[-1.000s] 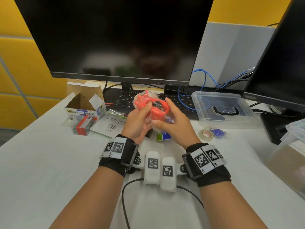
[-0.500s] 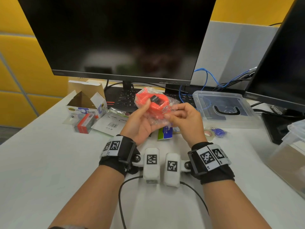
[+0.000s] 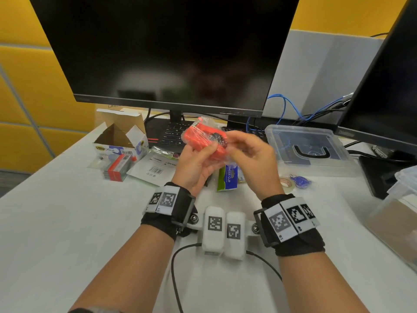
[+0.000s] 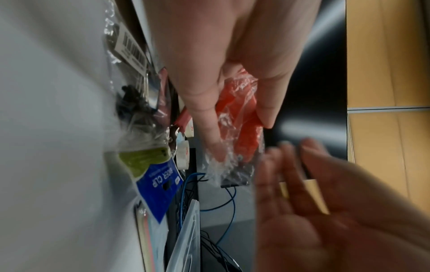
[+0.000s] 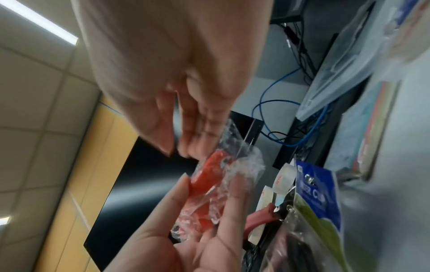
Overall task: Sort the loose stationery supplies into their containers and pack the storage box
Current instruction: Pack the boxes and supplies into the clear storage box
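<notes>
My left hand [image 3: 200,153] holds up an orange stationery item in crinkled clear wrap [image 3: 200,136] above the desk, in front of the keyboard. In the left wrist view the thumb and fingers clamp that orange item [image 4: 242,114] from both sides. My right hand [image 3: 246,150] is blurred just right of the wrap's loose end, with its fingers relaxed and nothing plainly pinched. The right wrist view has the orange item [image 5: 207,176] lying across the left fingers. A binder clip pack [image 3: 229,177] lies on the desk under my hands. The clear storage box [image 3: 282,136] stands to the right.
An open cardboard box [image 3: 121,136], a red staple box [image 3: 118,168] and a flat barcoded packet [image 3: 153,168] lie at the left. A tape roll [image 3: 286,182] and a small blue item [image 3: 300,181] sit by the storage box. Another clear container [image 3: 401,213] stands at the right edge, behind two monitors.
The orange item has turned in my left hand, so its flat side now faces up. My right hand, which pinched the wrap, has drawn a little to the right and loosened.
</notes>
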A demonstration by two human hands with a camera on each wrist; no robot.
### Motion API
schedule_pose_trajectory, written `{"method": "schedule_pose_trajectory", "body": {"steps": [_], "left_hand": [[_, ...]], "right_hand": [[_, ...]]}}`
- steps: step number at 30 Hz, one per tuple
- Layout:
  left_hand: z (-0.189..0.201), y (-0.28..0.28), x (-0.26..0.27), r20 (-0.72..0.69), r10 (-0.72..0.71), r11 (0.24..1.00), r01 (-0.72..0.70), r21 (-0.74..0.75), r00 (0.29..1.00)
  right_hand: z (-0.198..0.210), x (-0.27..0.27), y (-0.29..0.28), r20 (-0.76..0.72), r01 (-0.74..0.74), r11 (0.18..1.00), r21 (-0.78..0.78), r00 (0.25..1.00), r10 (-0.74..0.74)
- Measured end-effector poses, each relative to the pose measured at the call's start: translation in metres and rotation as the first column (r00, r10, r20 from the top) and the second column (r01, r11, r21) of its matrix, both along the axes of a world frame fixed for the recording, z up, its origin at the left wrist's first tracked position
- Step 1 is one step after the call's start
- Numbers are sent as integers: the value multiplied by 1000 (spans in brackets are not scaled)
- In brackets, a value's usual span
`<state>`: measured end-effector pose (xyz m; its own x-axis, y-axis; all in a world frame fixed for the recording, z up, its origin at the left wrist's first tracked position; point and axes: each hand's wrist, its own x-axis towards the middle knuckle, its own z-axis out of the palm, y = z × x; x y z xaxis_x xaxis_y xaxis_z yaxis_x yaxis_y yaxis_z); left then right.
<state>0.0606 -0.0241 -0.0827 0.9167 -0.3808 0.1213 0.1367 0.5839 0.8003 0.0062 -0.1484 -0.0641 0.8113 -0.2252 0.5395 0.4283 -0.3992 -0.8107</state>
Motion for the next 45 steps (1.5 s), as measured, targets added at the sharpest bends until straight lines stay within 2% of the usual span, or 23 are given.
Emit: {"method": "schedule_pose_trajectory", "body": {"steps": [2, 3, 7, 11, 15, 22, 28, 31, 37, 42, 43, 45], "left_hand": [[1, 0, 0, 8, 15, 1000, -15, -15, 1000], [1, 1, 0, 2, 16, 999, -16, -30, 1000], [-1, 1, 1, 4, -38, 999, 38, -30, 999], [-2, -1, 0, 31, -52, 998, 51, 29, 998], [-2, -4, -1, 53, -41, 997, 37, 74, 998], [0, -3, -2, 99, -92, 988, 79, 133, 991], [1, 3, 0, 89, -48, 976, 28, 218, 995], [2, 5, -1, 90, -61, 977, 41, 210, 994], [4, 6, -3, 115, -75, 977, 51, 206, 990], [10, 13, -1, 147, 8, 950, -54, 309, 989], [12, 17, 1, 154, 57, 940, -105, 324, 986], [16, 29, 7, 146, 255, 896, -291, 336, 956]], "right_hand": [[-6, 5, -1, -136, 16, 1000, -16, 991, -18], [-8, 7, -2, -183, 22, 999, 32, 983, -16], [-15, 10, -4, -284, -79, 962, 262, 946, 155], [-18, 11, -1, -250, -209, 838, 504, 894, 373], [-14, 9, -4, -219, -221, 735, 641, 865, 451], [-16, 9, -9, -223, -189, 655, 731, 842, 492], [-14, 6, -10, -245, -183, 625, 759, 809, 534], [-12, 5, -8, -212, -213, 608, 765, 808, 550], [-11, 4, -5, -102, -282, 520, 806, 799, 592], [-11, 5, -3, -99, -260, 529, 808, 824, 557], [-12, 5, -4, -106, -254, 532, 808, 826, 554], [-13, 5, -4, -116, -242, 532, 812, 826, 552]]}}
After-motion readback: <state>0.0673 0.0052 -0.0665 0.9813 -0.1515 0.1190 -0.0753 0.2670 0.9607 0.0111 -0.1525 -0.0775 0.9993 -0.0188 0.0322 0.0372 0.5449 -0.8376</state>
